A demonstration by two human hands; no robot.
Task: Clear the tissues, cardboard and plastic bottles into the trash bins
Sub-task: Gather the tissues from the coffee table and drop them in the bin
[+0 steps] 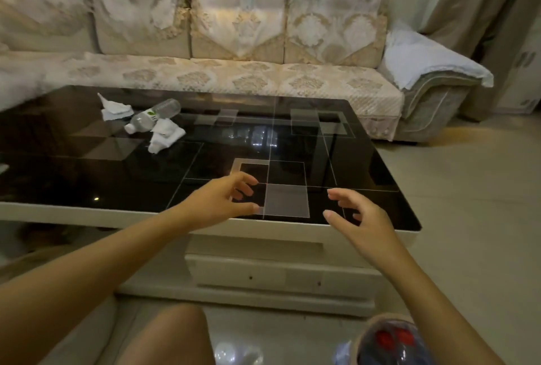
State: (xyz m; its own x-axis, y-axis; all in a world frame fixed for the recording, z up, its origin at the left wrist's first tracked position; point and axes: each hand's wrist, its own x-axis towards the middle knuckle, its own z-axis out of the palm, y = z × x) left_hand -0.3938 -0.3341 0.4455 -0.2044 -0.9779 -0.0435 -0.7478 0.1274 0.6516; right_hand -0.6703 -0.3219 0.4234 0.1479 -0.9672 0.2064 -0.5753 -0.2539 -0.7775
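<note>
Head view: my left hand (225,197) is extended over the near edge of the coffee table (87,212), fingers loosely curved and spread, thumb forward, holding nothing. My right hand (358,218) is level with it, just to its right, over the same near edge; its fingers are likewise relaxed and parted, and it holds nothing. The two palms face each other with a pale square of the tabletop pattern between them. The task items lie well apart from both hands, at the far left of the black glass top. A clear plastic bottle (155,115) lies on its side there, its capped end pointing toward the near left, its base pointing toward the sofa (234,77). One crumpled white tissue (115,108) rests just beside the bottle on its far-left side. A second crumpled tissue (165,134) rests against the bottle on its near-right side, and is the closest of the three items to my left hand. At the lower right corner of the view, below my right forearm, the rim of a trash bin (392,341) is partly visible on the floor, lined with dark plastic, with something red inside; what that is cannot be determined. My bare knee (169,338) shows at the bottom centre.
</note>
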